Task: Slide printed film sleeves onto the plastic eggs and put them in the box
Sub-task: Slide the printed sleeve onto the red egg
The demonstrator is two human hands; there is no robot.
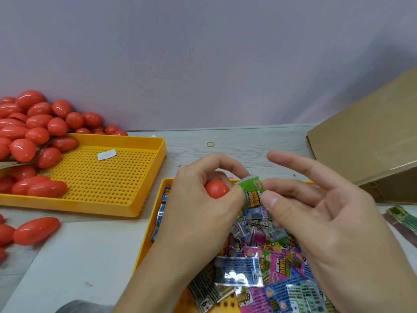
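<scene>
Right hand [325, 224] pinches green printed film sleeve [252, 190]; left hand [203, 199] grips red plastic egg [216, 189] over yellow perforated tray [144, 247].

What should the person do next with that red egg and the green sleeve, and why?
Probably push the red egg into the green sleeve. The left hand holds the egg beside the sleeve, which the right hand pinches; the egg is still bare.
</scene>
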